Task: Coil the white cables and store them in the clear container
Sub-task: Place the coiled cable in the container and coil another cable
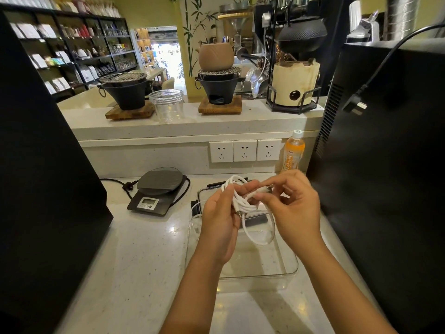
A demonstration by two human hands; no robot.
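A white cable is gathered in loops between both hands, above the clear container on the counter. My left hand grips the bundle of loops, with a metal plug end poking out by its fingers. My right hand pinches the cable's other plug end between thumb and forefinger. One loose loop hangs down over the container's far half. Behind the container lies its clear lid with dark clips, partly hidden by the hands.
A black digital scale with a black cord sits left of the container. An orange drink bottle stands by the wall sockets. Large black machines flank both sides. A clear jar and stoves stand on the raised ledge.
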